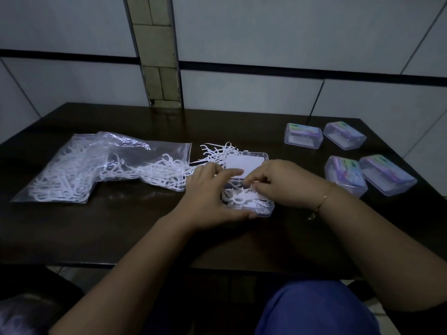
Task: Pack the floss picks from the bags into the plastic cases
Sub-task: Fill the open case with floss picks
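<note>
A clear plastic bag (96, 165) lies flat on the left, full of white floss picks (72, 180). More picks (217, 151) spill out of its open right end. Just beside it, an open clear case (249, 184) holds a small pile of picks. Four shut cases (303, 135) with purple labels sit on the far right.

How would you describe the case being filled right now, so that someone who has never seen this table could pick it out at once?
On the dark table, look between the plastic bag of floss picks on the left and the four closed cases on the right. The open case lies in the middle under both hands, left hand and right hand. Only it has its lid open and loose white picks showing.
</note>
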